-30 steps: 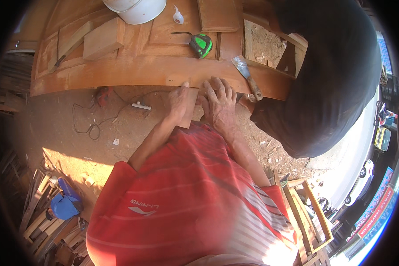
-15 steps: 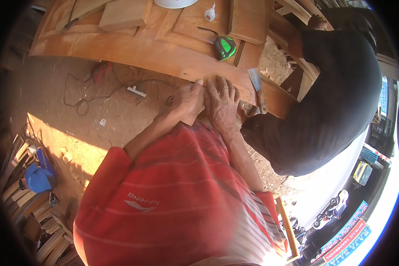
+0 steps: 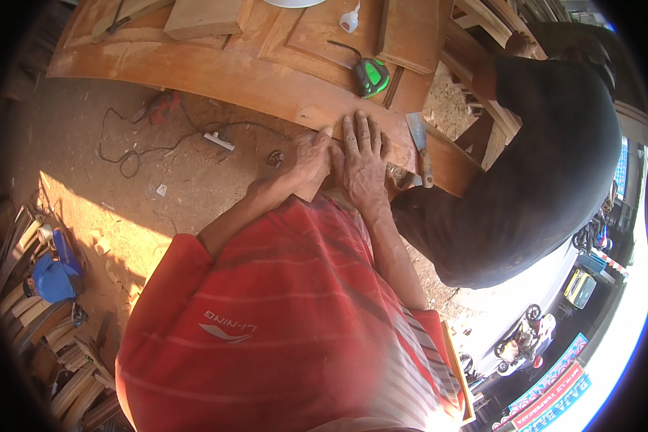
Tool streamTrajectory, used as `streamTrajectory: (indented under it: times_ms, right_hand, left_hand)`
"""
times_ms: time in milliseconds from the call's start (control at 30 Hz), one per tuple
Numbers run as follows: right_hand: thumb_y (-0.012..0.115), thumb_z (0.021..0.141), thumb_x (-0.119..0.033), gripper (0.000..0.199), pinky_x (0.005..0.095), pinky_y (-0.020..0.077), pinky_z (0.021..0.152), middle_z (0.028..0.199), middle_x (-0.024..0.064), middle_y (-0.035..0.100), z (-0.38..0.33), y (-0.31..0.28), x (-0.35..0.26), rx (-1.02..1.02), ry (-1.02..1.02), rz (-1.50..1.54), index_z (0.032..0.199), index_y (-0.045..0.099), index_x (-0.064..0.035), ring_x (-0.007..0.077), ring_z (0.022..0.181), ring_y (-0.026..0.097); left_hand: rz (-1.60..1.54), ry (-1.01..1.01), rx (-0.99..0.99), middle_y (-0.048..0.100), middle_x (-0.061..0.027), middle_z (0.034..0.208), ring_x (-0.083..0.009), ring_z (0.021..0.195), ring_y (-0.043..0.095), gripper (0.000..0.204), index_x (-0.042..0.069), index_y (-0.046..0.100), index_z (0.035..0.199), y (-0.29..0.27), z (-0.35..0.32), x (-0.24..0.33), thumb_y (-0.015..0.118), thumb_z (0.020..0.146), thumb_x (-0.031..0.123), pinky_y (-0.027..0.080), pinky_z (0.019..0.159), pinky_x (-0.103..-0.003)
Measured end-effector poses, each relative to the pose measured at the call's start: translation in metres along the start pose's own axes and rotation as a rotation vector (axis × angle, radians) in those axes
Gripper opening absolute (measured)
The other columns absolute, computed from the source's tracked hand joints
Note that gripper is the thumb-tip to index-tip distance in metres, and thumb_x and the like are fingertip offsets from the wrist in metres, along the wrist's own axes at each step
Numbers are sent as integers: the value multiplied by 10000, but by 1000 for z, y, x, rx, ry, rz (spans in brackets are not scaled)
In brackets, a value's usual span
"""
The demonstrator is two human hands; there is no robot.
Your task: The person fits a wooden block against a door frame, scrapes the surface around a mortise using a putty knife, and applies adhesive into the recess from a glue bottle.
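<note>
A brown wooden panelled door (image 3: pixel 216 75) lies flat before me. At its near edge my left hand (image 3: pixel 308 162) is closed, fingertips against the wood. A flat brown piece (image 3: pixel 309 190), perhaps wood or sandpaper, sticks out below that hand; its kind is unclear. My right hand (image 3: pixel 363 162) rests just beside it, fingers stretched out flat on the door's edge strip. Right of this hand, a scraper (image 3: pixel 420 140) with a wide metal blade lies across the door's edge. A green and black tape measure (image 3: pixel 372 77) sits on the door, its tape end sticking out.
A small white bottle (image 3: pixel 349 20) and loose boards (image 3: pixel 205 18) lie on the door. Close on my right bends a co-worker in dark clothes (image 3: pixel 533 165). A cable (image 3: pixel 126 155) and white power strip (image 3: pixel 219 141) are on the dirt floor. Wood offcuts (image 3: pixel 72 353) pile at lower left.
My right hand's fingers have straightened and slid slightly farther onto the door. The left hand stays nearly in place. The whole view has shifted a little.
</note>
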State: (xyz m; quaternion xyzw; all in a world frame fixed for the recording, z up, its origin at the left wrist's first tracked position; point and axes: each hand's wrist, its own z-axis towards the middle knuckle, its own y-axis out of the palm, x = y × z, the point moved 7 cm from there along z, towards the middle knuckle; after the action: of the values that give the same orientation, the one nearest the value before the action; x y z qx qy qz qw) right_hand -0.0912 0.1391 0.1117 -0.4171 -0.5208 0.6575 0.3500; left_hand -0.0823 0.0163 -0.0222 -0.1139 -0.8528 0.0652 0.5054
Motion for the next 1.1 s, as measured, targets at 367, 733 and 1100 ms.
streamTrajectory:
  times_ms: [367,733,1100]
  right_hand:
    - [644,991,-330,612,624,265,1184,1640,208,363,-7,-2,-5,-64,-17,87,1550,495,-131,424,1474,372]
    - [649,986,-354,653,613,248,1196,1626,252,362,-7,-2,-2,-23,29,84,1561,475,-97,458,1484,346]
    - [639,995,-363,628,598,258,1198,1604,259,385,0,-5,1,-38,-2,65,1556,490,-123,460,1475,355]
  left_hand:
    - [190,51,3,737,-252,1085,-416,1026,698,590,21,733,1166,-25,-26,53,418,1071,511,521,893,-492]
    - [-24,-73,16,725,-254,994,-392,950,689,597,-31,721,1076,-11,-10,18,476,1061,513,512,862,-460]
    - [-57,2,37,709,-318,937,-467,930,701,696,-40,734,1006,-12,-13,25,466,1040,602,522,806,-510]
